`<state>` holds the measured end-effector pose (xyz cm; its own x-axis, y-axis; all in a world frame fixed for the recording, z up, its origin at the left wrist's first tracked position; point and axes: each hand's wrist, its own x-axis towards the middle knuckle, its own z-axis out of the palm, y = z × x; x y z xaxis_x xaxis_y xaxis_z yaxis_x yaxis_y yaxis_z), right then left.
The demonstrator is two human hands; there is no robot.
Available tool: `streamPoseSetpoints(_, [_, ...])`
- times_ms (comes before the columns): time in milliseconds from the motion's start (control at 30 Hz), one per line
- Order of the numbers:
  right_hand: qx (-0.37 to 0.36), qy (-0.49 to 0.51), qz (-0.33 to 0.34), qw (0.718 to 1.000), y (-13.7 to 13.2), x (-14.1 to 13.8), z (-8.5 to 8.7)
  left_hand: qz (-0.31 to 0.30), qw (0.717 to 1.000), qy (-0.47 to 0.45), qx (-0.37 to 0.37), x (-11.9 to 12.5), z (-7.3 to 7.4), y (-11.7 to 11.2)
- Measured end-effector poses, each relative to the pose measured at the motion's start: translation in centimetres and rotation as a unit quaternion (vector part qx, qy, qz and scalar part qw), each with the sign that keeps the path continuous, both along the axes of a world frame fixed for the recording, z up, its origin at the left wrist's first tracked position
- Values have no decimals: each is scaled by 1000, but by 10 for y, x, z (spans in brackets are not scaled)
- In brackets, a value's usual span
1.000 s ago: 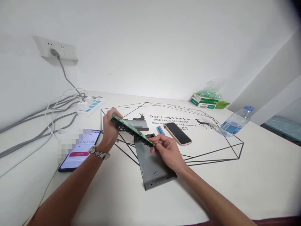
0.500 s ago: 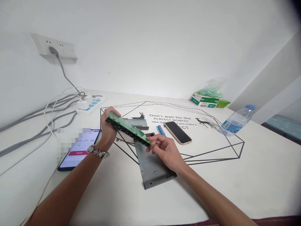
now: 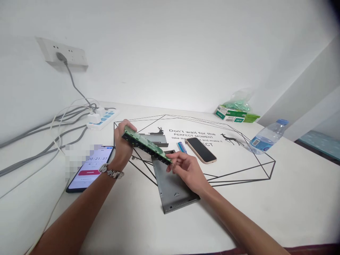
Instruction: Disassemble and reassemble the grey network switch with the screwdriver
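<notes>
A long green circuit board (image 3: 147, 145) with a row of black ports along one edge is held tilted above the table. My left hand (image 3: 122, 145), with a metal watch at the wrist, grips its far left end. My right hand (image 3: 184, 170) pinches its near right end between thumb and fingers. Under the board lies a flat grey metal case plate (image 3: 172, 187). A second grey metal case part (image 3: 156, 140) lies just behind the board.
A phone with a timer screen (image 3: 90, 169) lies left of my left wrist. A dark phone (image 3: 200, 149) and a small blue tool (image 3: 182, 147) lie behind my right hand. A power strip (image 3: 102, 119) with cables, green boxes (image 3: 230, 115) and a water bottle (image 3: 265, 138) stand farther off.
The board has shifted slightly left and tilted a little between my hands. The timer on the phone has counted up. Both hands keep their hold.
</notes>
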<state>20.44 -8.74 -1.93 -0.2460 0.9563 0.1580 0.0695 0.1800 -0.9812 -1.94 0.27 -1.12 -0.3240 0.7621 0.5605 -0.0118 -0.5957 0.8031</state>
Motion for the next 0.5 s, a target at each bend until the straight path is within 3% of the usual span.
streamPoseSetpoints(333, [55, -131, -23, 990, -5, -2, -4, -27, 999, -30, 6, 2, 0, -1])
streamPoseSetpoints(500, [55, -172, -14, 983, -5, -2, -4, -42, 996, -58, -45, 5, 3, -3])
